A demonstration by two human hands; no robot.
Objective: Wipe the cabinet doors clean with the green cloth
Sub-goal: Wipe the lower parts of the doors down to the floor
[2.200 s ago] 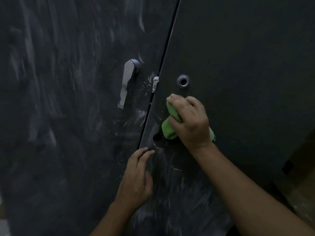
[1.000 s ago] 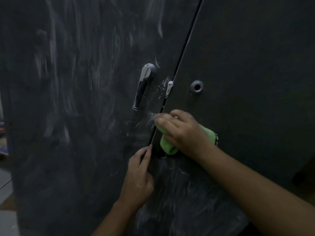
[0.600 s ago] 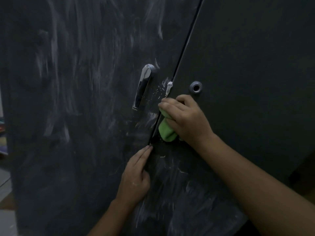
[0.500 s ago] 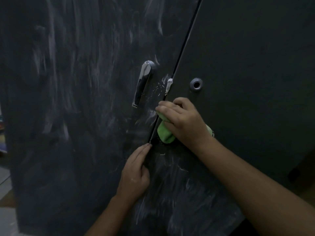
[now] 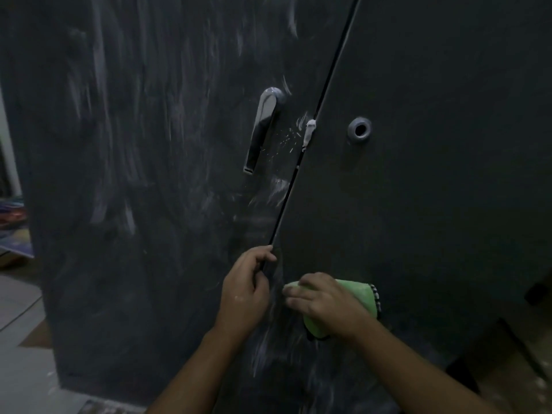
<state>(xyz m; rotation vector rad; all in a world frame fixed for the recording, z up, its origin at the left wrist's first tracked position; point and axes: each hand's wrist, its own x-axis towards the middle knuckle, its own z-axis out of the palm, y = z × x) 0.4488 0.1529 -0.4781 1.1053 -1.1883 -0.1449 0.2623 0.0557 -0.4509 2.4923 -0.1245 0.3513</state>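
While the right hand [image 5: 327, 304] grips the half-hidden green cloth [image 5: 358, 291], the left hand [image 5: 243, 289] hooks the door edge [image 5: 280, 217].

two doors, two hands, one cloth

you stand before two dark cabinet doors, the left door [image 5: 134, 174] and the right door [image 5: 433, 204], with one seam running between them. one chrome handle [image 5: 263, 130] is on view. one round metal ring [image 5: 360, 130] shows on the right door. one white patch [image 5: 309, 132] sits on the seam. two hands are in shot, your left hand [image 5: 245, 291] and your right hand [image 5: 325, 303]. one green cloth [image 5: 355, 294] is counted. at the left edge, one strip of tiled floor [image 5: 18, 309] and one brightly coloured item [image 5: 12, 213], too blurred to name.
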